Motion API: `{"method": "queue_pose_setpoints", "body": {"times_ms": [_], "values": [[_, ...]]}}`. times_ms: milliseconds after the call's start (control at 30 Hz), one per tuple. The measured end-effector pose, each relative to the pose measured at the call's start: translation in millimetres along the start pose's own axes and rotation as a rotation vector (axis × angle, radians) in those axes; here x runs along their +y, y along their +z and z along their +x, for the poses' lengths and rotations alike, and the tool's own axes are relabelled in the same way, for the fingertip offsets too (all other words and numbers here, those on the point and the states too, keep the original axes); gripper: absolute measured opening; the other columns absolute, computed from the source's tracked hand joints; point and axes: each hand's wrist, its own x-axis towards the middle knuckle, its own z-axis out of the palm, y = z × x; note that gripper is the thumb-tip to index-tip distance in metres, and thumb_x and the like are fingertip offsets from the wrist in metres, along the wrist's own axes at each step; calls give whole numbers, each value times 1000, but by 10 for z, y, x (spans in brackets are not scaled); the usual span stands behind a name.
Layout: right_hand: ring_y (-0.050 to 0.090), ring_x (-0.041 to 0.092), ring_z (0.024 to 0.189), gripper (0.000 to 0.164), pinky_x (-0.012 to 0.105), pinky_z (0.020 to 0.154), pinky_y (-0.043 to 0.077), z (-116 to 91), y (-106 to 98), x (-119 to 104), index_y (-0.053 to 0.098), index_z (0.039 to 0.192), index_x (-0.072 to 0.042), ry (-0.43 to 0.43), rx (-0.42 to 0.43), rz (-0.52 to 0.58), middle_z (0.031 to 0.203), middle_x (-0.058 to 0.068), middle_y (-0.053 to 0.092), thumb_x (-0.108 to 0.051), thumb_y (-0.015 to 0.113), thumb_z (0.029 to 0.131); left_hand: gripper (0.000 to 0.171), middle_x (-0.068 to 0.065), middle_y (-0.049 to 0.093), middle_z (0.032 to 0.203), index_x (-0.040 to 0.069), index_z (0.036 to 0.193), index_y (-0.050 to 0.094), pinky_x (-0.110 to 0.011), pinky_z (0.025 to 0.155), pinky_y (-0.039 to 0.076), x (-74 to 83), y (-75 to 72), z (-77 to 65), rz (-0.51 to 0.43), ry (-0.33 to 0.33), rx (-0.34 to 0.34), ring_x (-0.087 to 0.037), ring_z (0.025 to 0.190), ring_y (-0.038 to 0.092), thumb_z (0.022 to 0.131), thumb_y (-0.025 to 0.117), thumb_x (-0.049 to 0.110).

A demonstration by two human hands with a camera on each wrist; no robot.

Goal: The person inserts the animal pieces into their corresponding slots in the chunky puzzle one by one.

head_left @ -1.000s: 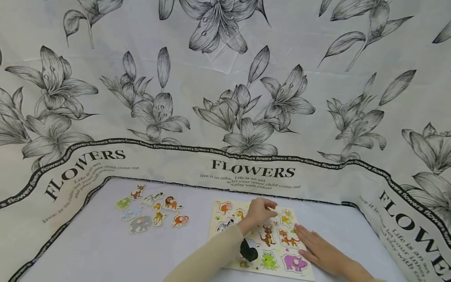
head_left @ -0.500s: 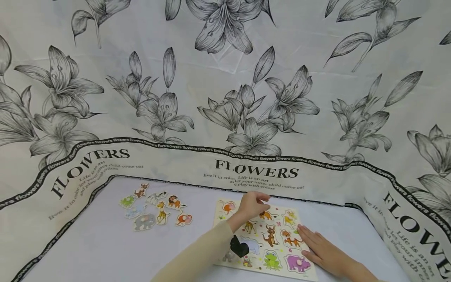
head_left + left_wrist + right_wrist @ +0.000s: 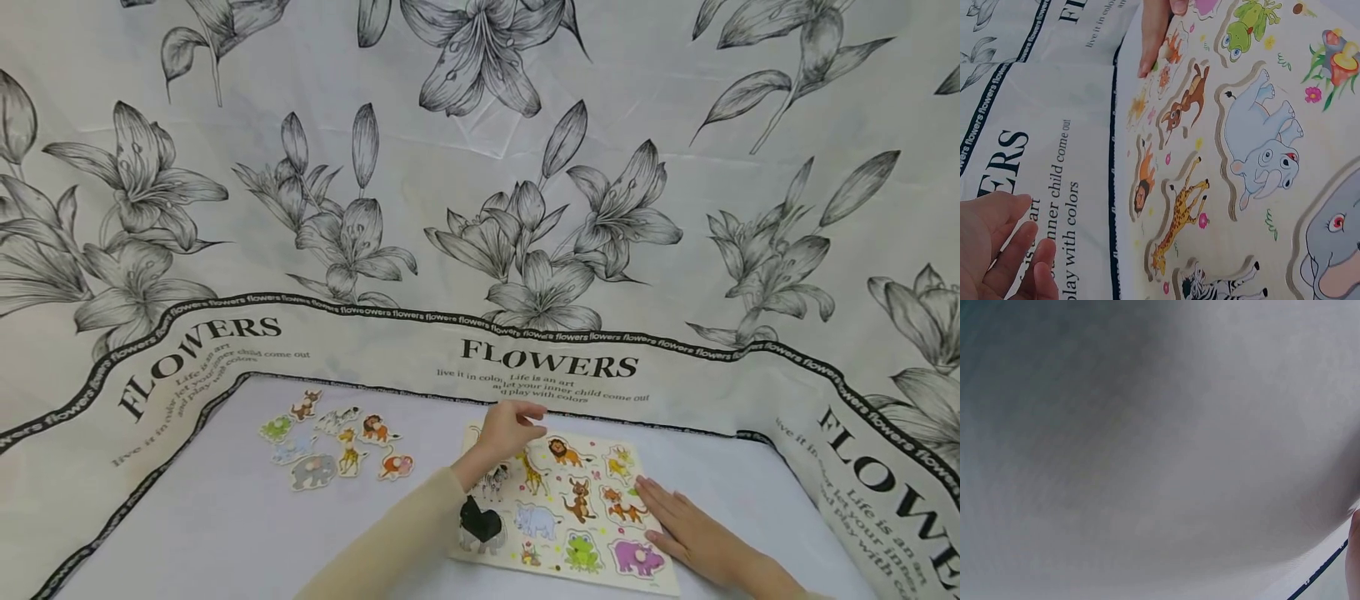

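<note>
A wooden animal puzzle board (image 3: 551, 529) lies on the white cloth. My left hand (image 3: 510, 433) hovers over its far left corner, fingers loosely bent and holding nothing; the left wrist view shows these fingers (image 3: 1010, 250) beside the board. My right hand (image 3: 690, 529) rests along the board's right edge with straight fingers. A purple hippo piece (image 3: 637, 558) with a knob sits in the near right recess. Behind it are a fox-like orange piece (image 3: 622, 504) and a yellow animal piece (image 3: 620, 465). Lion, giraffe, kangaroo, frog and rhino recesses show their printed pictures. The right wrist view is mostly blurred pale fabric.
Several loose animal pieces lie left of the board, among them an elephant piece (image 3: 313, 472), a giraffe piece (image 3: 349, 457), a lion piece (image 3: 379, 429) and a monkey piece (image 3: 395, 465). A flowered cloth (image 3: 480, 250) rises behind the table. A black device (image 3: 480, 521) hangs below my left wrist.
My left hand has moved left across the back of the board, uncovering the lion and giraffe pictures. The right hand stays at the board's edge. The head view has shifted slightly.
</note>
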Motion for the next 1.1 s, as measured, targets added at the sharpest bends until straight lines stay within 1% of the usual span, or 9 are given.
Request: {"method": "queue_pose_setpoints", "body": {"times_ms": [100, 267, 400, 567, 667, 800, 967, 1100], "values": [[-12, -21, 135, 61, 1, 104, -14, 2, -12, -10, 37, 146, -2, 11, -2, 17, 147, 21, 41, -38, 50, 99, 26, -10, 72, 106, 8, 110, 71, -20, 61, 48, -20, -87, -40, 14, 1, 10, -15, 81, 64, 85, 71, 10], [-12, -21, 135, 60, 1, 104, -13, 38, -45, -6, 37, 146, -3, 10, 15, 25, 146, 21, 42, -37, 51, 98, 27, -11, 72, 104, 5, 110, 71, -20, 65, 50, -71, -237, -73, 55, 45, 46, -18, 81, 65, 84, 72, 9], [-10, -20, 136, 60, 2, 105, -13, 36, -22, 7, 38, 145, -2, -1, 31, 14, 146, 20, 43, -36, 52, 97, 28, -12, 72, 105, 3, 111, 70, -19, 64, 50, -140, -349, -129, 60, 55, 60, -20, 82, 66, 84, 72, 9], [-10, -20, 136, 60, 2, 105, -14, 19, 17, 14, 39, 145, -2, -7, 30, -1, 147, 18, 43, -36, 53, 97, 29, -13, 72, 107, 3, 112, 70, -19, 64, 51, -232, -498, -215, 57, 46, 66, -21, 83, 67, 83, 73, 9], [-9, -20, 137, 60, 2, 105, -13, 10, 31, 13, 39, 144, -1, -18, 42, -5, 146, 18, 44, -35, 53, 97, 31, -13, 72, 107, 2, 112, 69, -21, 66, 52, -288, -589, -263, 79, 48, 77, -21, 83, 67, 82, 73, 9], [-8, -20, 137, 60, 2, 106, -12, 3, 36, 9, 39, 144, -1, -24, 51, -2, 147, 18, 44, -35, 54, 97, 31, -12, 73, 105, 3, 112, 70, -22, 68, 52, -364, -712, -315, 112, 34, 99, -21, 84, 68, 82, 74, 9], [-10, -20, 137, 60, 2, 105, -13, 2, 34, 10, 39, 145, -2, -25, 50, -9, 149, 16, 42, -34, 54, 97, 31, -14, 72, 105, 3, 112, 70, -22, 66, 52, -455, -848, -380, 108, 27, 125, -23, 83, 68, 81, 73, 7], [-9, -21, 136, 59, 2, 105, -12, 6, 28, 10, 39, 144, -2, -17, 54, -6, 148, 16, 43, -34, 54, 97, 30, -13, 72, 105, 3, 111, 70, -22, 67, 52, -528, -944, -423, 95, 6, 143, -20, 82, 68, 81, 74, 6]]}}
